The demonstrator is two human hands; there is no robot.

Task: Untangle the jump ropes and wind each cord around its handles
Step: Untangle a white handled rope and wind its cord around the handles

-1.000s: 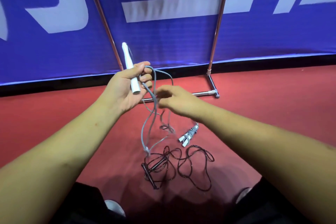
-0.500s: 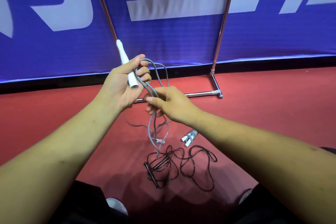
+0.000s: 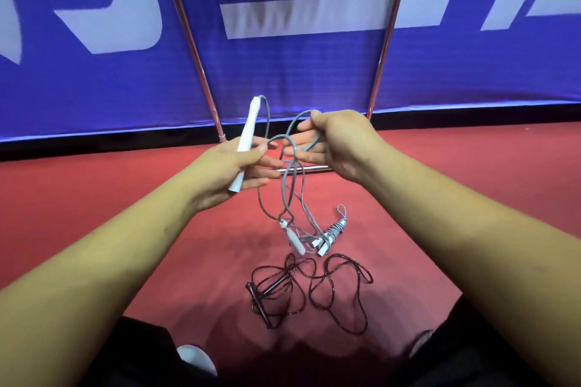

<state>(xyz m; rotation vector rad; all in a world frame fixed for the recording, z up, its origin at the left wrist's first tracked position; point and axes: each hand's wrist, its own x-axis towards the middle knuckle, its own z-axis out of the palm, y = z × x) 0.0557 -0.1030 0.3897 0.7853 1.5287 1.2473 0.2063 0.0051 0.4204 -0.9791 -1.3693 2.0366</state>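
Three ropes in view. The grey cord (image 3: 284, 195) I'm tracking is up in the air between both hands, in front of me above the floor. Left hand (image 3: 226, 166) has thumb and fingers curled round one white handle (image 3: 248, 132), a smooth tapered plastic stick tilted up and away; the cord exits its top end and arcs down. Right hand (image 3: 342, 141) pinches a loop of the same cord between thumb and forefinger, other fingers loosely extended. Cord looks like thin, glossy coated cable. Loops cross between the hands; I can't tell which strand goes over which, and part of it is hidden behind the right fingers. The second white handle (image 3: 294, 239) dangles at the low end, motion-blurred, so I can't tell if it touches the floor. Just beside it lies a wound rope (image 3: 333, 233), grey cord wrapped round paired white handles, small loop sticking out at the far end. Nearer me is the black rope (image 3: 260, 306), thin dark cord in loose coils on the floor, two slim dark handles crossed within the tangle. Floor (image 3: 94, 198) is matte red. Behind it: blue fabric banner (image 3: 283, 72) with white lettering cut off at the top, and a coppery metal frame (image 3: 388, 41). My dark trousers and a white shoe tip (image 3: 196, 358) are cropped at the bottom edge.
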